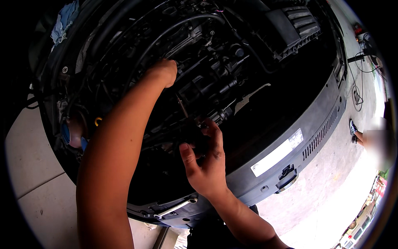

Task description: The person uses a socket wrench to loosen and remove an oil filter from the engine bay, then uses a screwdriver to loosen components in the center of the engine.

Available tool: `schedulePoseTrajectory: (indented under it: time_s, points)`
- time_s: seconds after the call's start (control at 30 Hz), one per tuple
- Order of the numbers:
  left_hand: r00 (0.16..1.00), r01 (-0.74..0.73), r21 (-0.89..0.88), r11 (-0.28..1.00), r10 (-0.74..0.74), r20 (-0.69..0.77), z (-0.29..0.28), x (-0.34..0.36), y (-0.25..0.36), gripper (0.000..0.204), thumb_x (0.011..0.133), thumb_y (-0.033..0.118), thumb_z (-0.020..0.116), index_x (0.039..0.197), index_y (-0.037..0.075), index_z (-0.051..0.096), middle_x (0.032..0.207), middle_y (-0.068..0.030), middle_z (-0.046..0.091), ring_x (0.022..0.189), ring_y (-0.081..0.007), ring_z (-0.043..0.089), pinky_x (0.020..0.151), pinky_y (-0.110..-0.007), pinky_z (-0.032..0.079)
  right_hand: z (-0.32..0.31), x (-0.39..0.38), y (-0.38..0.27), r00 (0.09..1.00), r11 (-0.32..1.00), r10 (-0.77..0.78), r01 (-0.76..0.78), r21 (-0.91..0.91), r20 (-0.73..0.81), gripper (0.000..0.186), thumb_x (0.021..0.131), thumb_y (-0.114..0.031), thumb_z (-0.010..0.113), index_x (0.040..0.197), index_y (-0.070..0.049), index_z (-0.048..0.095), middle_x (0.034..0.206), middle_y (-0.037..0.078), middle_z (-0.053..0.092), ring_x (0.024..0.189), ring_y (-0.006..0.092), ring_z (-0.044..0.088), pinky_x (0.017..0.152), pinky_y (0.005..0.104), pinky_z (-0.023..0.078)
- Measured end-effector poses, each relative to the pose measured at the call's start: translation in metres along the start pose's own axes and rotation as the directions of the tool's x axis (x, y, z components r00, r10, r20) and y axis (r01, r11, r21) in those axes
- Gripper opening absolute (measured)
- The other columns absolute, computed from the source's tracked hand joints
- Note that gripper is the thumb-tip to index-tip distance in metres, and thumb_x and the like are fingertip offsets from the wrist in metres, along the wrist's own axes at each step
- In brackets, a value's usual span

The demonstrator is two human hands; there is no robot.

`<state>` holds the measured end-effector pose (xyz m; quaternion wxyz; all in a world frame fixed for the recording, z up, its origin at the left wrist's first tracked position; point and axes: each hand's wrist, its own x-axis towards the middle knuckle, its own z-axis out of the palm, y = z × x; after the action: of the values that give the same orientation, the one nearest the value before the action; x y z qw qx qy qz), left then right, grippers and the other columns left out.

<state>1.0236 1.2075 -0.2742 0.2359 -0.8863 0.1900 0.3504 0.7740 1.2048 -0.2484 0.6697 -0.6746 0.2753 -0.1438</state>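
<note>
My left hand (pixel 165 73) reaches into the engine bay, its fingers curled down among dark parts. Whatever it grips is hidden by the hand itself. Lower and to the right, my right hand (pixel 207 166) is palm up, with thumb and fingers bent around something dark that I cannot make out. A slim metal rod (pixel 181 105) runs up and left from near these fingers, toward the engine (pixel 199 87); shadow hides whether it joins what the hand holds.
A wrench (pixel 176 208) lies on the front panel (pixel 306 137). A black air filter housing (pixel 290 31) sits far right, a reservoir with a blue cap (pixel 74 132) at left. A blue cloth (pixel 64 23) hangs far left. Another person's foot (pixel 353 127) shows at right.
</note>
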Motion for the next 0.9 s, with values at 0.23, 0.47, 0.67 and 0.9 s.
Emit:
schedulePoseTrajectory:
  time_s: [0.23,0.47,0.67,0.9]
  points:
    - [0.997,-0.009,-0.044,0.999,0.006,-0.071,0.004,0.003,0.002,0.043,0.081,-0.007,0.059,0.122,0.004,0.062,0.128,-0.0194,0.058,0.116,-0.0346,0.059,0.093,-0.043,0.053,-0.004,0.0,0.007,0.97,0.966,0.244,-0.244,0.087,0.012,0.032,0.093,-0.012,0.059,0.121,0.001,0.051,0.074,0.01,0.06,0.062,0.0138,0.059,0.057,0.0258,0.046]
    - [0.999,0.015,-0.01,1.0,-0.015,-0.041,0.0,-0.002,0.005,0.041,0.082,-0.007,0.059,0.122,0.004,0.061,0.13,-0.0182,0.057,0.117,-0.0337,0.059,0.094,-0.043,0.053,-0.007,0.002,-0.006,0.956,0.923,0.294,-0.289,0.254,0.02,0.042,0.096,-0.019,0.058,0.131,-0.002,0.04,0.107,0.011,0.054,0.076,0.0095,0.058,0.056,0.0214,0.047]
    - [0.998,0.044,-0.025,0.999,-0.045,-0.049,0.0,-0.001,0.006,0.04,0.083,-0.006,0.058,0.122,0.004,0.062,0.131,-0.0178,0.057,0.118,-0.0324,0.058,0.094,-0.042,0.053,-0.008,0.004,0.007,1.0,0.991,-0.004,0.004,-0.137,0.001,0.033,0.092,-0.01,0.061,0.121,0.002,0.05,0.095,0.015,0.058,0.073,0.0143,0.059,0.055,0.027,0.046]
    - [0.999,0.022,-0.046,0.999,-0.024,-0.047,0.002,0.003,0.0,0.045,0.08,-0.008,0.057,0.123,0.003,0.059,0.13,-0.0197,0.057,0.117,-0.0353,0.058,0.093,-0.042,0.052,-0.006,0.009,-0.004,0.95,0.91,0.313,-0.293,0.292,-0.021,0.033,0.097,-0.021,0.057,0.119,0.002,0.05,0.089,0.008,0.06,0.066,0.011,0.057,0.052,0.0214,0.045]
